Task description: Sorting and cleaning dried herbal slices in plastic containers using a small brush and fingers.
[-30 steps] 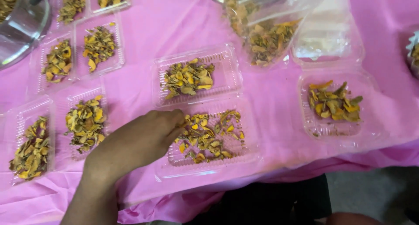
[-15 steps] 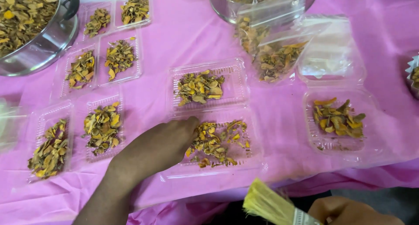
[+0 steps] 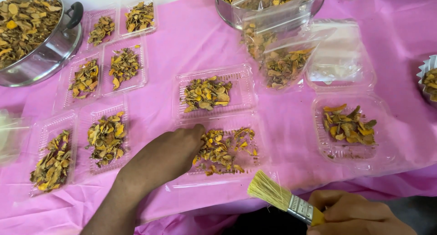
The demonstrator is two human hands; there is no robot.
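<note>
Clear plastic formed the open clamshell tray [image 3: 218, 182] that lay nearest the person, its hinge running left to right, so that the far half [image 3: 241, 78] and the near half made one long shape stretching away from the body; both halves carried dried yellow-brown slices [image 3: 223, 148]; the left hand [image 3: 166, 155] rested on the left edge of the near half, fingers curled loosely down among the slices, though whether it pinched any could not be told; the right hand [image 3: 353, 214] was closed round the handle of a small paintbrush [image 3: 284, 199] with pale bristles and a metal ferrule, low at the table edge; the bristles pointed up and to the left, toward the near right corner of the tray, just beside it but apart; the left hand was therefore the one on the tray, and the brush lay to the tray's right and nearer the body; filled trays [image 3: 107, 137] sat to the left on the pink tablecloth [image 3: 291, 125], a steel pot [image 3: 41, 57] stood at the far left, and another open tray [image 3: 348, 125] lay well apart on the right.
</note>
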